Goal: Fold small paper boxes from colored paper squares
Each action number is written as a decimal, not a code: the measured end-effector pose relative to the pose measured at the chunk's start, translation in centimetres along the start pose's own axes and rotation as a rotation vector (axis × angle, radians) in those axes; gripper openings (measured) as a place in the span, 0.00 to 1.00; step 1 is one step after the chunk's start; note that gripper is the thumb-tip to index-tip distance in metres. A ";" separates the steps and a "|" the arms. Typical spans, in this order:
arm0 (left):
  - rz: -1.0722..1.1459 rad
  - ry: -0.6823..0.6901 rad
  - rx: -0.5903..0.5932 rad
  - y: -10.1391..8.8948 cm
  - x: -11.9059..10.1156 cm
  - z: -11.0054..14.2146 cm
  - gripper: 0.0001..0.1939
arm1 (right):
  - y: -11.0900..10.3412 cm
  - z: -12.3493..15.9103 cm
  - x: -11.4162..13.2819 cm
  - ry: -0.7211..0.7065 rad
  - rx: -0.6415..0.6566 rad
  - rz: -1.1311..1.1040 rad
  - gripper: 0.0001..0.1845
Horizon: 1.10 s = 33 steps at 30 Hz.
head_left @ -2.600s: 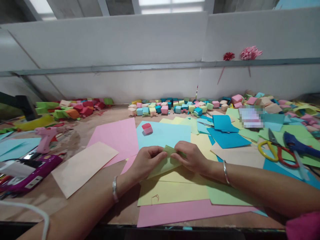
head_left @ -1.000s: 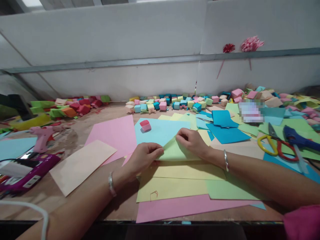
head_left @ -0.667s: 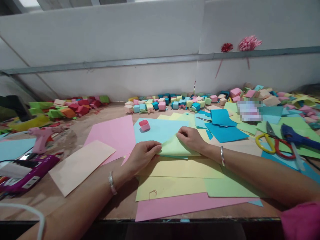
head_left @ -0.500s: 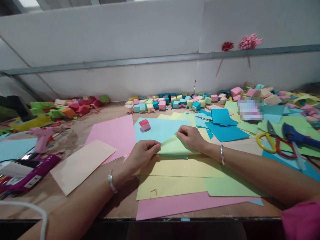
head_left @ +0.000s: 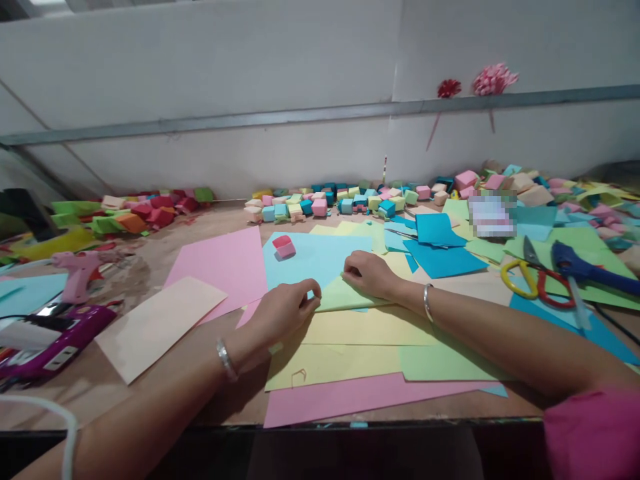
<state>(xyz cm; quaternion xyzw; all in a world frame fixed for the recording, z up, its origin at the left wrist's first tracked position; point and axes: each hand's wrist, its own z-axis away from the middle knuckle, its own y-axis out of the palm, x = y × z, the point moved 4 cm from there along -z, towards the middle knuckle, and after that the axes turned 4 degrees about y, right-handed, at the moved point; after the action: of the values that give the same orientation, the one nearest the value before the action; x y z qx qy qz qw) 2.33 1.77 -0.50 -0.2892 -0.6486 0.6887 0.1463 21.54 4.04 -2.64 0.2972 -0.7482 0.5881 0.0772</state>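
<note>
A light green paper sheet is folded over, with a slanted edge, on top of the other sheets in front of me. My left hand pinches its left end between thumb and curled forefinger. On the slanted upper edge, my right hand is closed with its fingers bent, gripping the paper; its fingertips are partly hidden. Beneath and behind lies a light blue sheet bearing a small pink paper box. Yellow sheets are spread nearer to me.
Scissors and a blue-handled tool lie at right, by dark blue paper pieces. At left are a pink glue gun and a purple power strip. Several small paper boxes line the wall.
The view has shifted slightly. My right hand has moved a little left along the green sheet's slanted edge, closer to my left hand, which stays at the left end.
</note>
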 end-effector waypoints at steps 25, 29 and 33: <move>-0.403 0.533 0.166 -0.3 -4.4 2.0 0.33 | 0.1 -0.4 -0.5 -0.004 0.021 -0.039 0.06; -0.317 0.496 0.188 -0.6 -5.4 2.5 0.31 | 0.2 -0.4 -0.6 -0.008 0.022 -0.035 0.06; -0.249 0.496 0.123 -0.5 -6.1 2.3 0.25 | 0.2 -0.3 -0.6 -0.016 0.029 -0.023 0.05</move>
<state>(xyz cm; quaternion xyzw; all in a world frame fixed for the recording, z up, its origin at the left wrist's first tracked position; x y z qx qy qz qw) 5.71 -3.52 1.23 -0.3576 -0.5805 0.6117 0.4012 21.88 4.55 -3.00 0.3119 -0.7366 0.5955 0.0736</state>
